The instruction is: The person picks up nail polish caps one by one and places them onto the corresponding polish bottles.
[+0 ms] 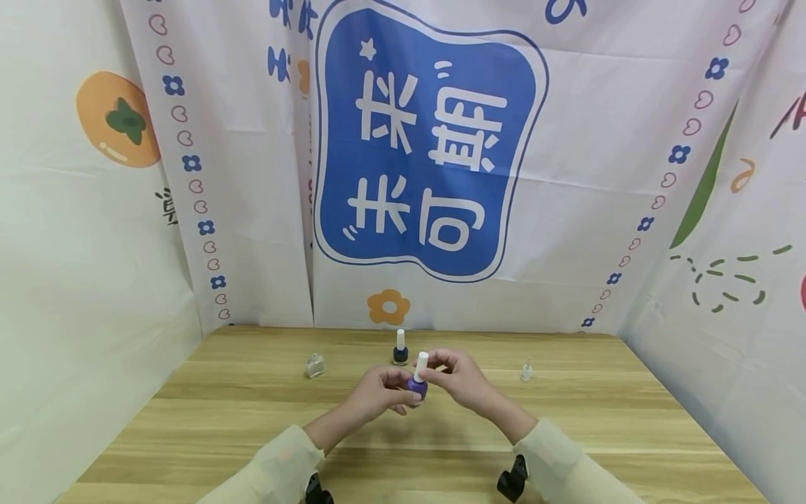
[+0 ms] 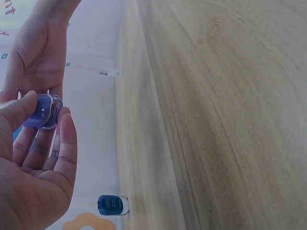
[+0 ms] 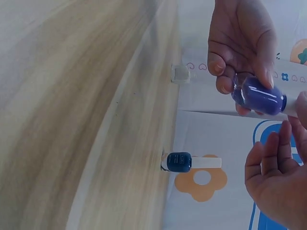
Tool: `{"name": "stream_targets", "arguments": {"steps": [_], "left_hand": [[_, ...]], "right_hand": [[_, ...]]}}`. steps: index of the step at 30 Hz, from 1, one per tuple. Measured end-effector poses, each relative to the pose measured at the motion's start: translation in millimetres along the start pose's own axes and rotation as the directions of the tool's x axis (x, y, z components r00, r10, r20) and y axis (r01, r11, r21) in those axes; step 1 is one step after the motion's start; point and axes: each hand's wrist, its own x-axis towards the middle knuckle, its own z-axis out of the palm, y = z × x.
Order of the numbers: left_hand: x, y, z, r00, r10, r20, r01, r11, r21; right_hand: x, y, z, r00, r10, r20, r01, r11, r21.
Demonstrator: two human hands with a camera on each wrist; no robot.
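Note:
Both hands meet over the table around a nail polish bottle point(image 1: 417, 387) of purple polish with a white cap point(image 1: 422, 367). My left hand point(image 1: 382, 390) holds the glass body between thumb and fingers. The right hand point(image 1: 457, 378) pinches the white cap with thumb and fingertips. In the right wrist view the purple bottle point(image 3: 259, 97) lies sideways across the picture, its cap partly hidden by the right fingers. Just behind the hands stands a dark blue nail polish bottle point(image 1: 400, 355) with a white cap on.
A small clear glass bottle point(image 1: 315, 365), without a cap, is on the wooden table point(image 1: 264, 399) to the left. To the right stands a white cap point(image 1: 527, 371) with its thin brush pointing up. A printed white cloth point(image 1: 567, 231) hangs along the back edge.

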Motion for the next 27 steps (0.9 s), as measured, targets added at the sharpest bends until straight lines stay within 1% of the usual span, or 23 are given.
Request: {"name": "stream_targets", "arguments": {"steps": [3, 7, 10, 14, 17, 18, 23, 25, 27], "left_hand": [[0.2, -1.6, 0.0, 1.000, -0.002, -0.014, 0.002, 1.000, 0.010], [0.1, -4.0, 0.0, 1.000, 0.004, -0.026, -0.004, 1.000, 0.014], [-0.1, -4.8, 0.2, 0.999, 0.008, -0.033, -0.008, 1.000, 0.017], [-0.4, -5.1, 0.3, 0.999, 0.009, -0.045, -0.008, 1.000, 0.023], [-0.9, -5.0, 0.4, 0.999, 0.009, -0.049, -0.008, 1.000, 0.027], [-1.2, -4.8, 0.4, 0.999, 0.009, -0.049, -0.007, 1.000, 0.028], [-2.4, -2.5, -0.2, 0.999, 0.008, -0.038, -0.008, 1.000, 0.025], [-2.5, -1.7, -1.0, 1.000, 0.005, -0.031, -0.004, 1.000, 0.023], [-2.7, -1.0, -2.0, 1.000, 0.008, -0.021, -0.008, 1.000, 0.022]], "right_hand": [[-1.0, 1.5, 3.5, 0.999, 0.007, -0.037, -0.006, 1.000, 0.018], [-5.6, -8.7, 8.6, 0.998, 0.010, -0.066, -0.008, 1.000, 0.029], [-9.9, -22.1, 12.6, 0.996, 0.021, -0.092, -0.018, 0.999, 0.034], [-12.1, -29.3, 16.7, 0.991, 0.044, -0.123, -0.038, 0.998, 0.051], [-11.8, -28.4, 17.9, 0.990, 0.051, -0.132, -0.045, 0.998, 0.049], [-11.6, -27.5, 17.8, 0.990, 0.045, -0.130, -0.040, 0.998, 0.046], [-4.9, -7.2, 10.7, 0.995, 0.025, -0.093, -0.024, 1.000, 0.010], [-1.8, 0.2, 5.2, 0.998, 0.016, -0.055, -0.016, 1.000, -0.006], [-0.8, 0.3, -0.9, 1.000, -0.005, 0.001, 0.005, 1.000, -0.018]]}}
